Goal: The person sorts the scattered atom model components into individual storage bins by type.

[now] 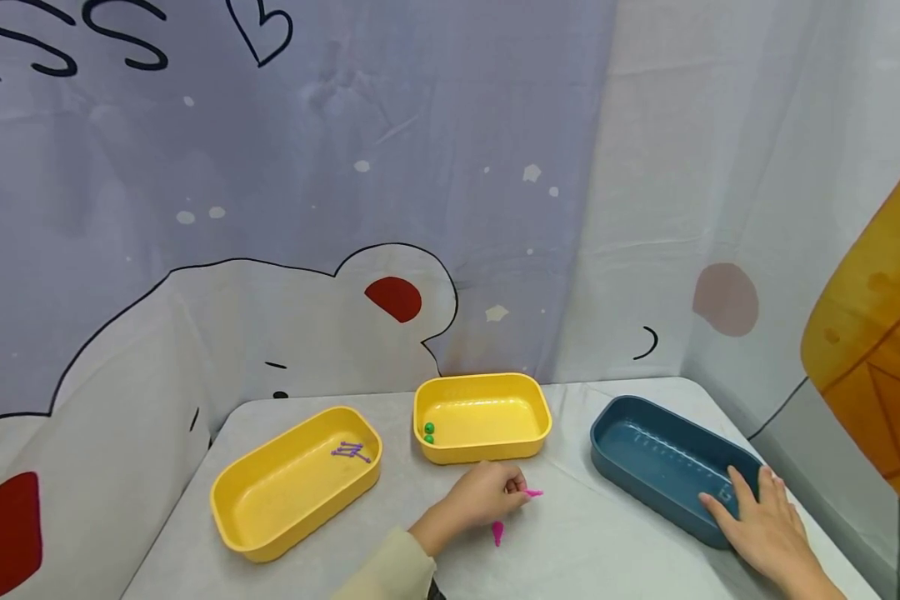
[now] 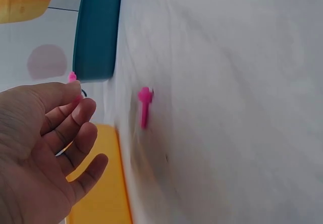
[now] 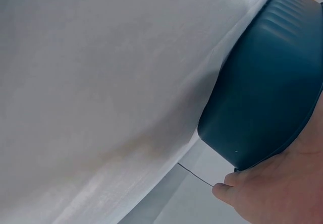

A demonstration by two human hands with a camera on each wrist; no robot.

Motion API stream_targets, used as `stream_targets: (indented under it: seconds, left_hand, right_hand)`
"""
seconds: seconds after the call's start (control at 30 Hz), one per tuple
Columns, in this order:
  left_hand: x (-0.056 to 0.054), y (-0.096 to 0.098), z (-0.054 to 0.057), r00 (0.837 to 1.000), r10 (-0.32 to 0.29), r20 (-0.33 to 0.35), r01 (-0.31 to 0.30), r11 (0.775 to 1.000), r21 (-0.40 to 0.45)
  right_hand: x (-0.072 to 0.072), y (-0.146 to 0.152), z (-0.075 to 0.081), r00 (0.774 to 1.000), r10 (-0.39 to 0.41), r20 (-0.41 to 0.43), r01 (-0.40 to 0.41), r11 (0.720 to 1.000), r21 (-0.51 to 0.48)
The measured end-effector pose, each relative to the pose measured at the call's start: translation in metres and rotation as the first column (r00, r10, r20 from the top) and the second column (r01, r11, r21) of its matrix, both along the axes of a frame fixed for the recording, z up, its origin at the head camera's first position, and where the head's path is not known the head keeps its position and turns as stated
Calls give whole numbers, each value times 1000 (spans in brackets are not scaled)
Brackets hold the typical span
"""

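Observation:
Just in front of the middle yellow bin, my left hand pinches a small pink plastic piece between thumb and forefinger. In the left wrist view, only the knobbed end of that piece shows clearly past the fingertips. A second pink piece, with a wide head and thin stem, lies on the white cloth close to the left hand. My right hand rests on the near end of the dark blue bin, its fingers spread and fairly straight over the rim.
Two small green balls sit in the middle yellow bin. The left yellow bin holds several thin purple pieces. A printed cloth hangs behind the table.

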State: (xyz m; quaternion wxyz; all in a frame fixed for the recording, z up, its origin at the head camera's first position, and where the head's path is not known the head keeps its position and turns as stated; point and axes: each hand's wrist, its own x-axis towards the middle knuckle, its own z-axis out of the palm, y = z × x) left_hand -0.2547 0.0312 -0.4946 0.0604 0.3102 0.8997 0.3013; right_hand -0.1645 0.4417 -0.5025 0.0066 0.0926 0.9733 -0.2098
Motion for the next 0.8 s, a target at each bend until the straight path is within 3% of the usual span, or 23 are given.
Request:
stream_targets:
  seconds: [0.2,0.47,0.8]
  left_hand:
    - [-6,20,2,1000,-9,10,9,1000,-8]
    - [-14,42,8,996,12,85,-15,999,34]
    - [-24,68,17,996,45,80,-47,999,26]
  right_hand:
    - [0,0,0,1000,6,-10,-5,1000,4]
    - [0,1,0,1000,8,-6,-8,1000,12]
    - [-1,1,-2,1000,2,4,-3,1000,19]
